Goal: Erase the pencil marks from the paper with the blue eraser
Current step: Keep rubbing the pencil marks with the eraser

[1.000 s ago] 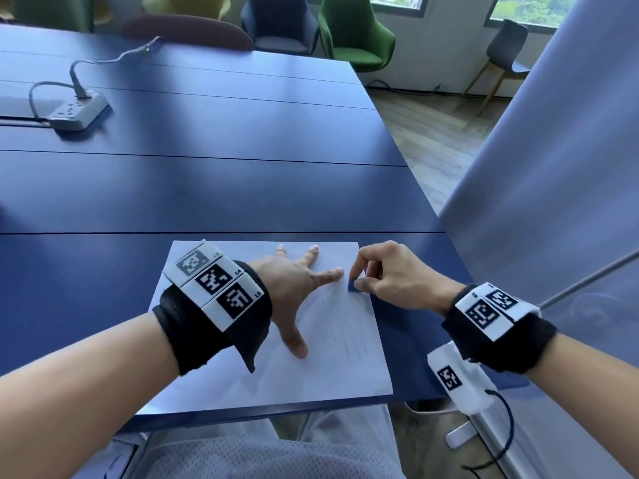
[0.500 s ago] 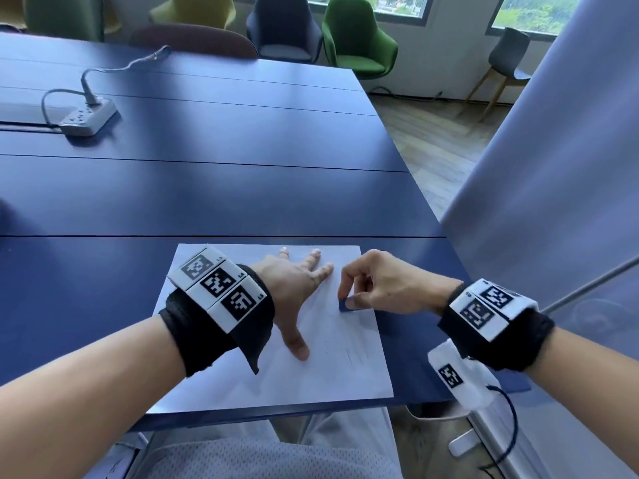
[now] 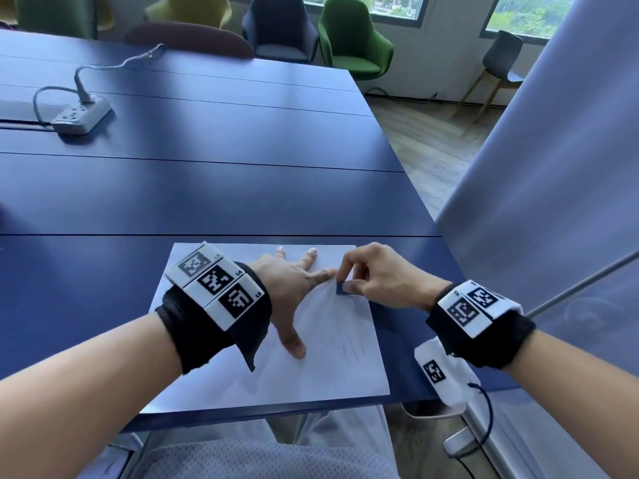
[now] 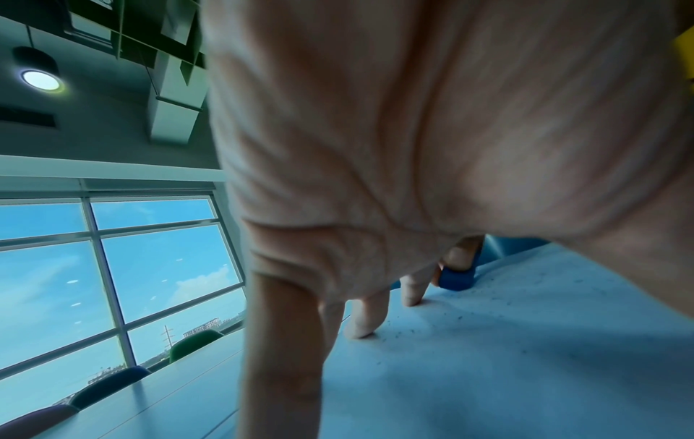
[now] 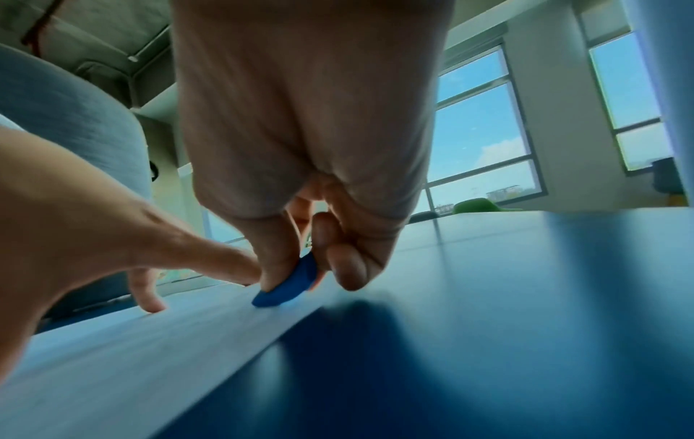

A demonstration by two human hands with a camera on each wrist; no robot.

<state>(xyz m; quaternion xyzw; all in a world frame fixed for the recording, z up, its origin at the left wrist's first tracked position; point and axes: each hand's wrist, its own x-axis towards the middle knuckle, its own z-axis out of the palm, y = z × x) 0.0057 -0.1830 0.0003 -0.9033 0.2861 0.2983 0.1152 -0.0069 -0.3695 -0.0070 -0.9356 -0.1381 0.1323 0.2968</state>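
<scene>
A white sheet of paper [image 3: 311,375] lies at the near edge of the blue table [image 3: 207,195]. Faint pencil marks [image 3: 345,349] show on its right half. My left hand [image 3: 294,288] lies flat with spread fingers, pressing the paper down. My right hand [image 3: 366,274] pinches a small blue eraser [image 3: 340,288] between thumb and fingers, its lower edge on the paper just beside my left index fingertip. The right wrist view shows the eraser [image 5: 287,285] tilted against the sheet. Eraser crumbs [image 4: 525,300] dot the paper in the left wrist view, where the eraser [image 4: 456,279] shows behind my fingers.
A grey power strip [image 3: 81,115] with its cable sits at the table's far left. Green and dark chairs [image 3: 352,39] stand beyond the far end. A pale panel [image 3: 553,184] rises on the right past the table edge. My lap is just below the near edge.
My right hand has slid the eraser back and forth across the paper's upper right: left and nearer half a second ago, now farther up beside my left index fingertip. The left hand stays pressed on the sheet.
</scene>
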